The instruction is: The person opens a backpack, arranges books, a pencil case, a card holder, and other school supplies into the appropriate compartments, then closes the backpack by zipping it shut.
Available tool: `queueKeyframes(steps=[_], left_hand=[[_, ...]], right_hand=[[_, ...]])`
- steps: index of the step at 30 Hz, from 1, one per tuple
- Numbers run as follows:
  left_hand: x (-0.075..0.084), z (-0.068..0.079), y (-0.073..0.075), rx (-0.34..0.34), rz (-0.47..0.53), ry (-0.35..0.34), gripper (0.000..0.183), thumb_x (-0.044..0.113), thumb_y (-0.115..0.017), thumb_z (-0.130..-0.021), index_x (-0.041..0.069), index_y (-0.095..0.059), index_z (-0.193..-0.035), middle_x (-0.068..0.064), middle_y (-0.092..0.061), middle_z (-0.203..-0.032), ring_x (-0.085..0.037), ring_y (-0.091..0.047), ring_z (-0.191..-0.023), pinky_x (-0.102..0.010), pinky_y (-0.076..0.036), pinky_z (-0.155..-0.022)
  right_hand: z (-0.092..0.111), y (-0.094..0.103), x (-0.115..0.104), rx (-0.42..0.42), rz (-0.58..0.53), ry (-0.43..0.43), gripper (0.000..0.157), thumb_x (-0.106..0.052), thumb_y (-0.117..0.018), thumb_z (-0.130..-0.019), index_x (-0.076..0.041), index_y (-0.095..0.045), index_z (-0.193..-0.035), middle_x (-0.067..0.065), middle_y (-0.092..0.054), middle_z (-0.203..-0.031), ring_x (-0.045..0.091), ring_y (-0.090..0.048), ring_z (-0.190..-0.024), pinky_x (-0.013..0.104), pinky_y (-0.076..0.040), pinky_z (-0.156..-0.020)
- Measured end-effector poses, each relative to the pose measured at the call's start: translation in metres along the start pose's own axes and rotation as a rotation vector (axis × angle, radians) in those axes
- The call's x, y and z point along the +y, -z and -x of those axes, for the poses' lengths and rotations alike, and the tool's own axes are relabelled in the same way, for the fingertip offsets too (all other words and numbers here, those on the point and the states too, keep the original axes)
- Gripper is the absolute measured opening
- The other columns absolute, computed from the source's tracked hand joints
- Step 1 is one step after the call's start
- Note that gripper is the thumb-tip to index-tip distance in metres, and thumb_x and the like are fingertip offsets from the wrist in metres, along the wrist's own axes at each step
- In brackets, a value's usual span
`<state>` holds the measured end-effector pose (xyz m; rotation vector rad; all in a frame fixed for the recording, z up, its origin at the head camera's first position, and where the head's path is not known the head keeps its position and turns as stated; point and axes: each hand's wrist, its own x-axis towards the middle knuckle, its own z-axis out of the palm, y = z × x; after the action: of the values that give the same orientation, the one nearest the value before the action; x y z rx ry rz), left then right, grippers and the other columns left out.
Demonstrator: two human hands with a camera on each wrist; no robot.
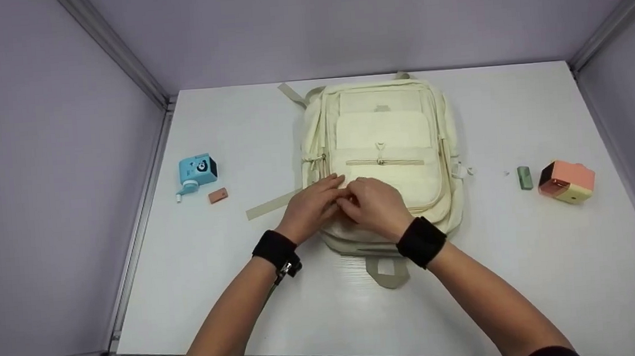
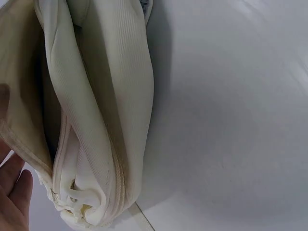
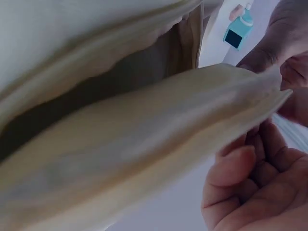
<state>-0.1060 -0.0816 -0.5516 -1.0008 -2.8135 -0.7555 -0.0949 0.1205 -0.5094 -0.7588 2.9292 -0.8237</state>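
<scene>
Head view: fabric edge (image 3: 231,115) of cream backpack (image 1: 384,131) pinched by left hand (image 1: 311,209) and, just beside, by curled fingers of right hand (image 1: 378,204). Black bands (image 1: 421,242) worn on both wrists. Backpack laid flat mid-table, compartment gaping in right wrist view. To its left, blue cranked box (image 1: 197,171) placed near reddish block (image 1: 218,195); to its right, green block (image 1: 525,178) set beside pink-and-yellow box (image 1: 568,181).

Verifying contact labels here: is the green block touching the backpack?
Apart. The head view shows it: white tabletop lies plainly visible between the green block and the backpack.
</scene>
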Motion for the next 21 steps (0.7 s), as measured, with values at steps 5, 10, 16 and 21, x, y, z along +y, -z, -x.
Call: queueKeyframes(steps=[5,10,16,21], left_hand=[[0.003,-0.004,0.005,0.011,0.054,0.049,0.031,0.022,-0.061,-0.105,0.015,-0.067,-0.135,-0.003,-0.056,-0.149,-0.017,-0.047,-0.141,-0.037,-0.041,-0.111],[0.008,-0.013,0.017,0.033,0.130,0.174,0.030,0.024,-0.057,-0.107,0.016,-0.066,-0.135,-0.001,-0.060,-0.144,-0.017,-0.053,-0.135,-0.036,-0.043,-0.109],[0.014,-0.027,0.031,0.099,0.148,0.237,0.030,0.029,-0.054,-0.108,0.017,-0.069,-0.131,0.001,-0.072,-0.117,-0.015,-0.067,-0.107,-0.036,-0.053,-0.091],[0.023,-0.036,0.042,0.026,0.136,0.153,0.044,0.027,-0.057,-0.104,0.017,-0.056,-0.147,-0.002,-0.065,-0.133,-0.016,-0.063,-0.116,-0.036,-0.050,-0.096]], right_hand=[[0.030,0.020,0.035,0.044,0.041,0.116,0.049,-0.042,-0.082,-0.087,-0.008,-0.070,-0.120,0.010,-0.067,-0.115,0.031,-0.060,-0.105,0.047,-0.049,-0.087],[0.057,0.039,0.076,0.072,0.112,0.125,0.065,-0.019,-0.088,-0.080,-0.007,-0.061,-0.138,0.016,-0.058,-0.139,0.039,-0.052,-0.128,0.057,-0.039,-0.105],[0.060,0.059,0.099,0.191,0.089,0.034,0.053,0.007,-0.075,-0.081,-0.006,-0.067,-0.132,0.016,-0.068,-0.128,0.039,-0.061,-0.118,0.055,-0.044,-0.102],[0.046,0.072,0.095,0.256,0.098,-0.002,0.037,-0.002,-0.074,-0.091,-0.009,-0.072,-0.127,0.013,-0.073,-0.120,0.037,-0.068,-0.107,0.055,-0.051,-0.091]])
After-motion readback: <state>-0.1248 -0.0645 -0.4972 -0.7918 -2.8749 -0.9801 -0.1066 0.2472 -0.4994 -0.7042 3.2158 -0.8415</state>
